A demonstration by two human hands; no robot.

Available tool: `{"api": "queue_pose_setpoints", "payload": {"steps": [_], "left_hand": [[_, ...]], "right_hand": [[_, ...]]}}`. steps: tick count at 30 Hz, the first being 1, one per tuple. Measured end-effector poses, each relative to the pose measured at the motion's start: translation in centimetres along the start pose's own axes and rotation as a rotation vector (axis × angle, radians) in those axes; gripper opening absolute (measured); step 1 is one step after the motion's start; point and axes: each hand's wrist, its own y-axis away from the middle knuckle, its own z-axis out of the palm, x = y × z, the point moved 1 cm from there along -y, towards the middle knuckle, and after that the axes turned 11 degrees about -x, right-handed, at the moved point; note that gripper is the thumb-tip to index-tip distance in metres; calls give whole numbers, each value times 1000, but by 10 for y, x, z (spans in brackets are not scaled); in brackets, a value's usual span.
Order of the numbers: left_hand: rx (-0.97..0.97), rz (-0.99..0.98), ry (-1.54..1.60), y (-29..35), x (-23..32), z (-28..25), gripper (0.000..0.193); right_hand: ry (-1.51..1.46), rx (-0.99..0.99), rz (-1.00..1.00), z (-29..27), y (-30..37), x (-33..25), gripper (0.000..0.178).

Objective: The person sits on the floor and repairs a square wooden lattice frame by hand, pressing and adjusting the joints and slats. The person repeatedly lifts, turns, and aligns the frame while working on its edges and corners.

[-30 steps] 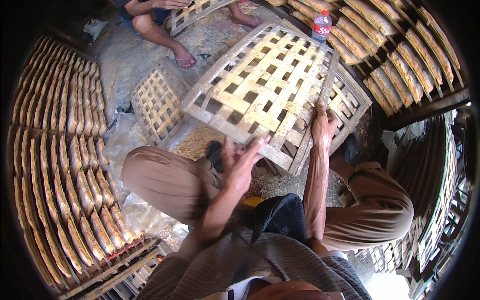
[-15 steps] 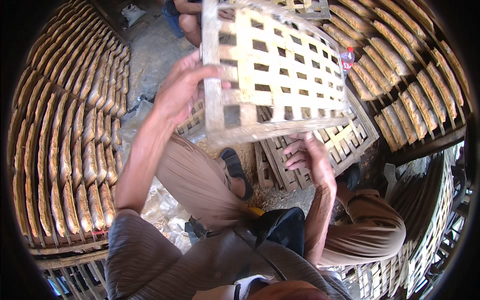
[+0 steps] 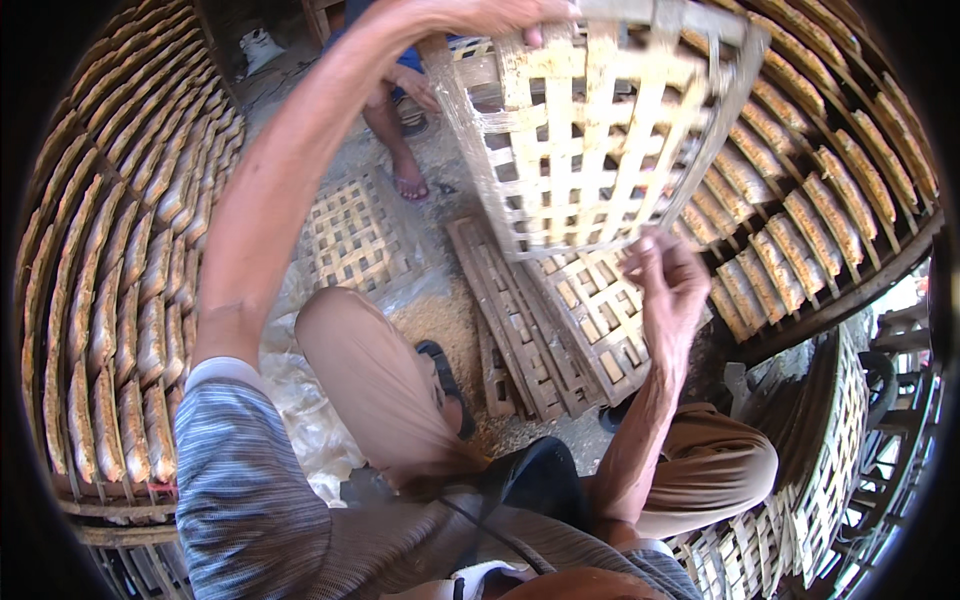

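Note:
A wood-framed woven bamboo tray (image 3: 595, 130) is raised and tilted in front of me. My left hand (image 3: 505, 14), partly cut off by the top edge of the view, is closed on the tray's upper rim. At its lower right corner, my right hand (image 3: 672, 285) has curled fingers, thumb and fingertips pinched at the rim. Below it, a stack of similar woven trays (image 3: 600, 320) leans at a slant on the floor. Another woven tray (image 3: 352, 235) lies flat beyond my left knee.
Racks of long orange-and-white pieces stand at left (image 3: 130, 300) and right (image 3: 800, 240). More woven panels (image 3: 835, 440) lean at lower right. Clear plastic sheeting (image 3: 310, 415) lies by my left leg. Another person's foot (image 3: 410, 180) and hand (image 3: 412, 85) show at the top.
The tray has turned and moved up and rightward. My left hand has shifted from its left side to its upper rim. My right hand's spread fingers have closed at the lower corner.

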Motion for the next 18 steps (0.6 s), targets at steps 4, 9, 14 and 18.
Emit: {"api": "queue_pose_setpoints", "payload": {"steps": [4,9,14,18], "left_hand": [[211,592,-295,-71,-33,28,34],[216,468,-323,-81,7,47,42],[193,267,-355,-88,18,48,38],[1187,434,-183,-52,-16,82,66]], "right_hand": [[875,484,-445,-66,-55,-45,56],[1689,684,-796,-102,-126,-116,61],[1528,168,-432,-117,-163,-120,61],[1559,167,-451,-113,-183,-117,66]]}}
